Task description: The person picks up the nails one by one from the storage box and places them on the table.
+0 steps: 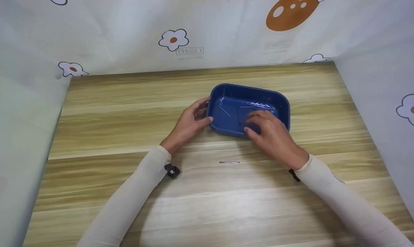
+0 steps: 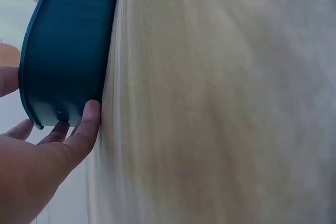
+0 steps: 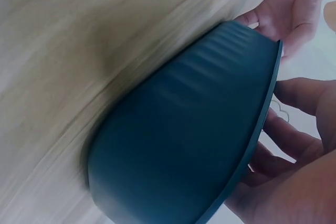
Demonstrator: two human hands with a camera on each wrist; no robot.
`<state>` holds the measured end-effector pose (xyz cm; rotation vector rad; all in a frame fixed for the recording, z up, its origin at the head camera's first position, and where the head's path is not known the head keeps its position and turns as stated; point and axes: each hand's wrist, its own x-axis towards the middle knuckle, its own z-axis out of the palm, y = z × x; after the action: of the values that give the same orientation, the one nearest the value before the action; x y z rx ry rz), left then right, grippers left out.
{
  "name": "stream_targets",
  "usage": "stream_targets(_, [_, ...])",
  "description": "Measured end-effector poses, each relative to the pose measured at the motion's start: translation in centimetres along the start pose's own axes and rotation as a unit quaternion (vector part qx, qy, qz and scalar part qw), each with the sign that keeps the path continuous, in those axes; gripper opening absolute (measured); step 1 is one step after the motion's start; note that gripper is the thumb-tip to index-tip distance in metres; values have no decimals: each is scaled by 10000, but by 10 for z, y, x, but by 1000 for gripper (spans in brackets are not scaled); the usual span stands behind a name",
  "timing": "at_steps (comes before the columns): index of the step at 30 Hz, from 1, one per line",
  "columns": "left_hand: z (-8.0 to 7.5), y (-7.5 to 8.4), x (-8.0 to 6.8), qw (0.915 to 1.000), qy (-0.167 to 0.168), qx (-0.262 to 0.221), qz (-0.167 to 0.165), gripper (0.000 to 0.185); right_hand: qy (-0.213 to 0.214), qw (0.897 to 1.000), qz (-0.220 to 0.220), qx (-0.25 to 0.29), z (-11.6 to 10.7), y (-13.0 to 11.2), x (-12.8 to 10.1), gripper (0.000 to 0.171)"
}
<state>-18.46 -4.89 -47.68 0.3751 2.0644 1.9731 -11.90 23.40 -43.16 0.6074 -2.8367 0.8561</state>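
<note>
A blue rectangular tray [image 1: 227,129] with rounded corners sits on the table. Several thin metal nails [image 1: 224,110] lie scattered on its bottom, some bunched near the far wall. My left hand [image 1: 190,123] holds the tray's left end, thumb at the near corner and fingers against the end wall, as the left wrist view also shows. Over the tray's right half is my right hand [image 1: 272,133], fingers bent down into it, with a gap between thumb and forefinger. In the right wrist view the tray wall [image 3: 178,124] hides its fingertips. One nail [image 1: 229,162] lies on the table in front of the tray.
The wood-grain table [image 1: 124,113] is bordered by pale cloth walls [image 1: 124,37] with flower prints at the back and both sides. A small black wrist camera [image 1: 172,171] hangs at the left cuff, and a black strap [image 1: 294,175] shows at the right.
</note>
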Motion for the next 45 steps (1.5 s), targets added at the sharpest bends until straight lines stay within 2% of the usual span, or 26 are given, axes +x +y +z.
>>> stream_targets(5, [0,0,0,10000,-8,23,-17,71,-226,9994,257,46,-2,3,6,20])
stream_targets(19, [1,0,1,10000,13,-59,-3,70,-504,9972,545,-57,0,16,20,19])
stream_targets(45, [0,1,0,10000,-9,19,-52,71,-773,9943,580,-448,6,24,36,22])
